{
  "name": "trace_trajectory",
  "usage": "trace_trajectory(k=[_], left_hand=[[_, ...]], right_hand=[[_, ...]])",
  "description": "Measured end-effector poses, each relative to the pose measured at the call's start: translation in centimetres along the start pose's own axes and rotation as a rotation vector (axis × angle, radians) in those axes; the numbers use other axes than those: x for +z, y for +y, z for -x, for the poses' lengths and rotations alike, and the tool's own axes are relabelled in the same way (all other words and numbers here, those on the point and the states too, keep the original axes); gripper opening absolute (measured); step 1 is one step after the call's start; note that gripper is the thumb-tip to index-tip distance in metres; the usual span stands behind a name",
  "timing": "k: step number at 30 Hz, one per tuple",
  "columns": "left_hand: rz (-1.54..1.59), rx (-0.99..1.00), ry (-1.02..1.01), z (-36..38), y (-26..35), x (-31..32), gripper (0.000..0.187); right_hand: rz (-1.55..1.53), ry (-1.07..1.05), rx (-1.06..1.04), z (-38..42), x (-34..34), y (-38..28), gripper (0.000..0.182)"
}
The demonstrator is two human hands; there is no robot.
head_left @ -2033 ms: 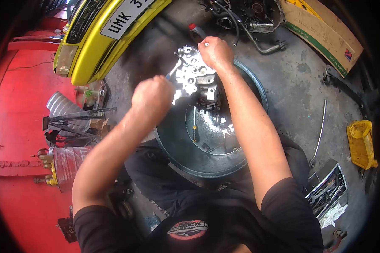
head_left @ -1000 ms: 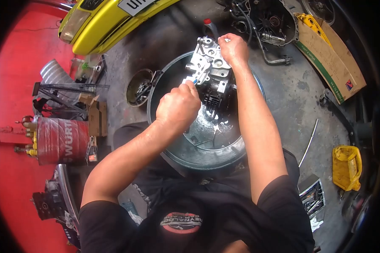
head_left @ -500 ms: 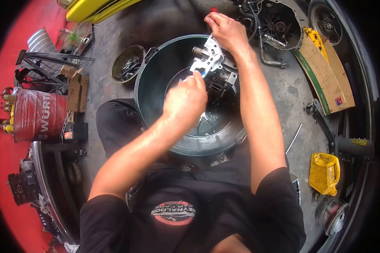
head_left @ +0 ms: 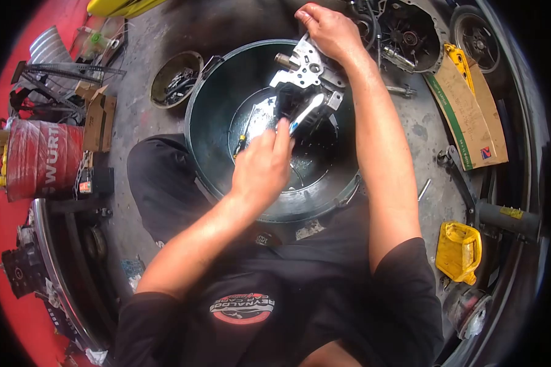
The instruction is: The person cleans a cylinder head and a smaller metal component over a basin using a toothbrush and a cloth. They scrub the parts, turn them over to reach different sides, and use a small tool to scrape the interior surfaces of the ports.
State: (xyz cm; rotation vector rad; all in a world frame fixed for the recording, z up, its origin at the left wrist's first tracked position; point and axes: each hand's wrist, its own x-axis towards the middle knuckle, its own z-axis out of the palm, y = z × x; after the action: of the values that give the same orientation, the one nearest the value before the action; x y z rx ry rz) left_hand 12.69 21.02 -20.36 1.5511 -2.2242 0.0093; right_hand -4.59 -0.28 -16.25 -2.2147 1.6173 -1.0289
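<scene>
My right hand (head_left: 332,32) is closed around the top of a metal gear mechanism (head_left: 309,70), a silver plate with holes, a protruding pin and darker parts below it. The mechanism hangs tilted over a big dark green tub (head_left: 203,131). My left hand (head_left: 262,164) is closed on a slim white-and-blue brush (head_left: 309,109), its pale end pointing up and right, overlapping the mechanism's lower part in this view. Wet liquid glints on the tub's floor, where a small yellow-and-black item (head_left: 240,144) lies.
Left of the tub stands a bowl (head_left: 159,92) of small metal parts. Further left are a red wrapped drum (head_left: 46,160) and cardboard box (head_left: 100,119). On the right are a gearbox housing (head_left: 413,37), a cardboard sheet (head_left: 471,122) and a yellow jug (head_left: 456,254).
The view has shifted slightly. My left hand has drawn down and away from the plate, baring more of the brush; the right hand keeps its hold on the mechanism.
</scene>
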Motion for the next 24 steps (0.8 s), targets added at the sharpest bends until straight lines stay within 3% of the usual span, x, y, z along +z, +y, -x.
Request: trace_trajectory(k=[4, 6, 9, 10, 11, 16, 19, 24], left_hand=[[0.071, -0.001, 0.067, -4.4, -2.7, 2.7, 0.007], [0.159, -0.065, 0.019, -3.8, -3.0, 3.0, 0.015], [0.295, -0.145, -0.088, -3.9, -2.5, 3.5, 0.02], [0.305, -0.166, -0.131, -4.4, -1.8, 3.8, 0.02], [0.316, -0.182, -0.165, -4.7, -1.4, 3.9, 0.019], [0.367, -0.171, -0.166, -3.0, -2.3, 2.7, 0.019], [0.376, -0.19, -0.125, -4.3, -1.7, 3.9, 0.019], [0.4, -0.136, -0.049, -1.7, -2.0, 4.7, 0.015]], right_hand=[[0.056, 0.075, -0.052, -0.5, 2.0, 1.8, 0.03], [0.107, 0.066, -0.052, -0.8, 2.1, 2.5, 0.034], [-0.062, 0.138, -0.129, 0.0, 0.8, 0.9, 0.025], [-0.015, 0.049, -0.032, 0.0, 0.2, 0.2, 0.025], [-0.039, 0.089, -0.033, 0.0, 0.2, 0.1, 0.025], [-0.027, 0.104, -0.072, -0.1, 0.7, 0.3, 0.026], [-0.03, 0.07, 0.02, -0.2, 0.2, -0.1, 0.026], [-0.057, 0.137, -0.075, 0.2, 0.7, 0.7, 0.024]])
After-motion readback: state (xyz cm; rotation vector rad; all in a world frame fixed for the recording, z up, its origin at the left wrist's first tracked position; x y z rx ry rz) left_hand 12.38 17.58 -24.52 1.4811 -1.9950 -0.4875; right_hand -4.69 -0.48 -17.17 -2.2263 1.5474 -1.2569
